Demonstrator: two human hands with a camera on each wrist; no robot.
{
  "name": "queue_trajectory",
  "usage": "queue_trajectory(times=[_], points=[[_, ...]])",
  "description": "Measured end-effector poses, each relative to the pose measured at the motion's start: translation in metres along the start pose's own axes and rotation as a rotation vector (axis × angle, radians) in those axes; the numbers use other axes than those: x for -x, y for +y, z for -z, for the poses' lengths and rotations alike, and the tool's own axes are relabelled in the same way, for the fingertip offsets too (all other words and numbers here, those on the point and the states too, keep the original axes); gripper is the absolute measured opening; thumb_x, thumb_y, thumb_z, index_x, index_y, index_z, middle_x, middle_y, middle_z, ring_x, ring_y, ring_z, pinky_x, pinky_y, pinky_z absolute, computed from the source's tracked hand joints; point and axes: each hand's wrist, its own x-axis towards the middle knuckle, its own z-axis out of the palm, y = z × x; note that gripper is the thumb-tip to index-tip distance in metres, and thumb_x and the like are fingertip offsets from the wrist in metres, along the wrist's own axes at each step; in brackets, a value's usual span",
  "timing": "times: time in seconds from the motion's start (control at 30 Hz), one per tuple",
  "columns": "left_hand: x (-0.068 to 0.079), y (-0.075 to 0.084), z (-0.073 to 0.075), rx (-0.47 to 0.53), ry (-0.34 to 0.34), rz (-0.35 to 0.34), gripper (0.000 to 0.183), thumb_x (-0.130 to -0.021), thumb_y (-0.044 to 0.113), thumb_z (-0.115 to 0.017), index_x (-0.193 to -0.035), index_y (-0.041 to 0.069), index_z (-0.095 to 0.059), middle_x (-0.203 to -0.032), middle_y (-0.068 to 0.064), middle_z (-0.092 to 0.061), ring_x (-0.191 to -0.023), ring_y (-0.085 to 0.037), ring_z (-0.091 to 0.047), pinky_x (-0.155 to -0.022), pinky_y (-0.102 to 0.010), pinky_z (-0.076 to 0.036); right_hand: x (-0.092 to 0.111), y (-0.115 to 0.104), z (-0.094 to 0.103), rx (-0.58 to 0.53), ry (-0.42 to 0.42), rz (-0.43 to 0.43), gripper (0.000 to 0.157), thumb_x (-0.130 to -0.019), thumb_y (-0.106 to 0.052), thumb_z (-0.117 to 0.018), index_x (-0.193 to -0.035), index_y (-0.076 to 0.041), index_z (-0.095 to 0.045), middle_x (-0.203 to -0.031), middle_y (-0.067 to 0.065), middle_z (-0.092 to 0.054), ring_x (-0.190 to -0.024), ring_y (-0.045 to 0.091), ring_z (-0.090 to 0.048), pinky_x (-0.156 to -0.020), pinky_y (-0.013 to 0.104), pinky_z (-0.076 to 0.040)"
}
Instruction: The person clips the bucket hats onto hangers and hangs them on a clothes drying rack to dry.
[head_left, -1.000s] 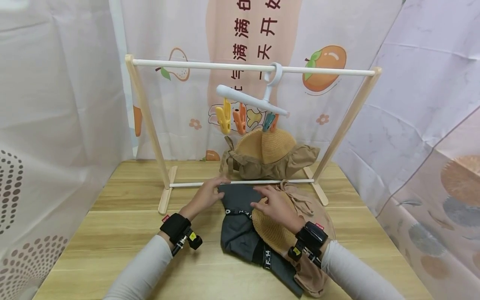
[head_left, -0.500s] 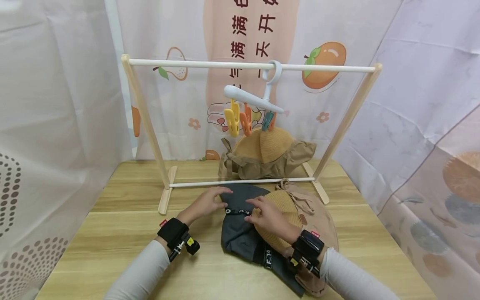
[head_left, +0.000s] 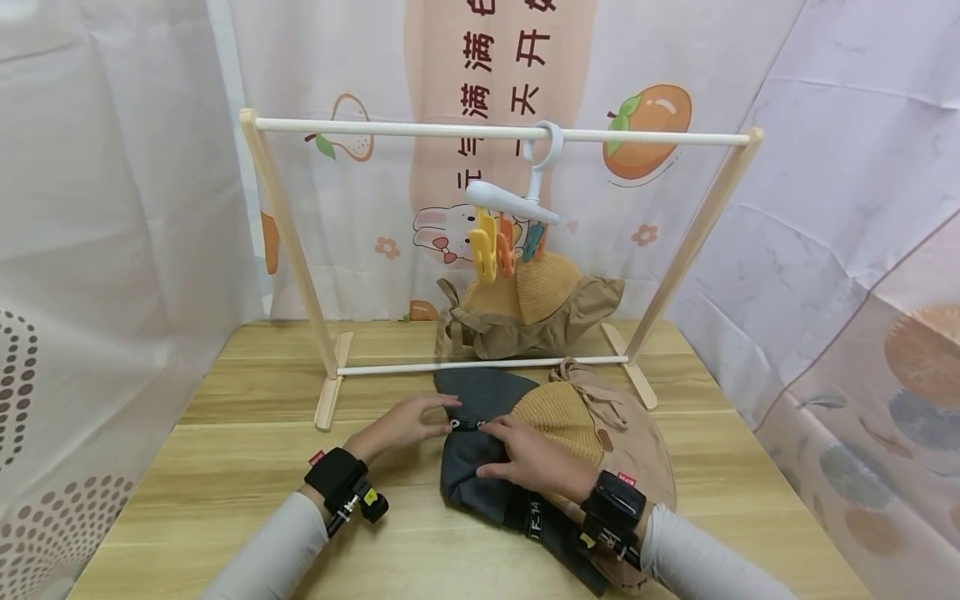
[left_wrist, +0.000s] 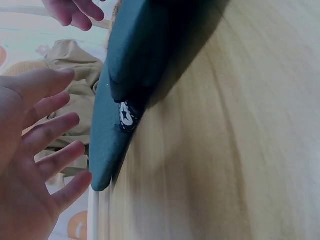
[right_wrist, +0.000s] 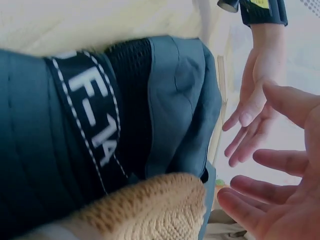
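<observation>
Dark-grey hat (head_left: pixel 486 392) shows its star emblem (left_wrist: pixel 126 114) plainly only in left-wrist view; both grips (head_left: pixel 399 427) (head_left: pixel 534 457) spread.

L wrist view: L hand (left_wrist: pixel 22 175) cropped at edge. Head view: dk hat (head_left: pixel 480 389) pt. hidden by R hand (head_left: pixel 534 458).

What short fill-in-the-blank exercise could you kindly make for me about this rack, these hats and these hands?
Of the upper bar and lower bar on the rack, the hanger hooks over the ____ one.
In the head view, the clip at the hanger's left end is coloured ____.
Of the left hand and right hand, the ____ one overlaps the straw-crowned hat in the head view.
Between that hat and the dark hat, the ____ one bears the white-lettered band.

Missing words: upper; yellow; right; dark.
</observation>
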Motion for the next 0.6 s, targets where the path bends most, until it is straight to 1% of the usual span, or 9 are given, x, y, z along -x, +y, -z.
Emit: queue_trajectory(times=[0.1,0.23,0.33,0.43,0.5,0.6], points=[[0.003,0.000,-0.002,-0.016,-0.026,-0.008,0.042,-0.089,0.018,-0.063,-0.130,0.013,-0.054,-0.140,-0.010,-0.048,-0.129,-0.027,-0.040,-0.103,-0.052,-0.037,0.001,-0.004,-0.003,0.024,-0.032,-0.009,0.065,-0.083,-0.050,-0.063,-0.132,-0.011,-0.050,-0.129,0.010,-0.051,-0.113,0.022,-0.052,-0.091,0.042,-0.049],[0.004,0.000,-0.003,-0.026,-0.040,-0.031,0.042,-0.088,0.012,-0.063,-0.129,0.012,-0.055,-0.139,-0.011,-0.049,-0.128,-0.028,-0.041,-0.103,-0.052,-0.037,0.001,-0.008,-0.007,0.046,-0.039,0.017,0.064,-0.082,-0.050,-0.064,-0.130,-0.010,-0.051,-0.126,0.009,-0.052,-0.111,0.021,-0.052,-0.090,0.041,-0.049],[0.005,-0.002,-0.003,-0.043,-0.054,-0.055,0.046,-0.084,0.000,-0.062,-0.128,0.011,-0.056,-0.139,-0.011,-0.049,-0.127,-0.028,-0.041,-0.102,-0.051,-0.038,0.002,-0.009,-0.012,0.065,-0.027,0.045,0.064,-0.080,-0.049,-0.066,-0.128,-0.009,-0.054,-0.123,0.009,-0.054,-0.109,0.021,-0.053,-0.090,0.040,-0.049],[0.005,-0.004,-0.004,-0.065,-0.077,-0.080,0.057,-0.076,-0.011,-0.058,-0.128,0.012,-0.056,-0.139,-0.009,-0.049,-0.127,-0.025,-0.041,-0.103,-0.049,-0.038,0.004,-0.009,-0.017,0.106,-0.009,0.064,0.063,-0.078,-0.049,-0.068,-0.125,-0.009,-0.056,-0.118,0.008,-0.057,-0.106,0.020,-0.054,-0.088,0.039,-0.049],[0.006,-0.004,-0.005,-0.078,-0.095,-0.087,0.061,-0.073,-0.012,-0.058,-0.129,0.014,-0.055,-0.140,-0.007,-0.049,-0.128,-0.023,-0.040,-0.104,-0.047,-0.038,0.004,-0.009,-0.020,0.137,0.004,0.075,0.062,-0.077,-0.049,-0.069,-0.123,-0.010,-0.058,-0.114,0.006,-0.058,-0.103,0.018,-0.055,-0.087,0.037,-0.049],[0.006,-0.004,-0.007,-0.090,-0.111,-0.095,0.059,-0.076,-0.008,-0.061,-0.129,0.014,-0.054,-0.140,-0.005,-0.048,-0.129,-0.023,-0.039,-0.105,-0.047,-0.036,0.005,-0.008,-0.025,0.161,0.012,0.089,0.062,-0.076,-0.049,-0.070,-0.122,-0.009,-0.059,-0.110,0.005,-0.058,-0.098,0.017,-0.055,-0.084,0.034,-0.049]])
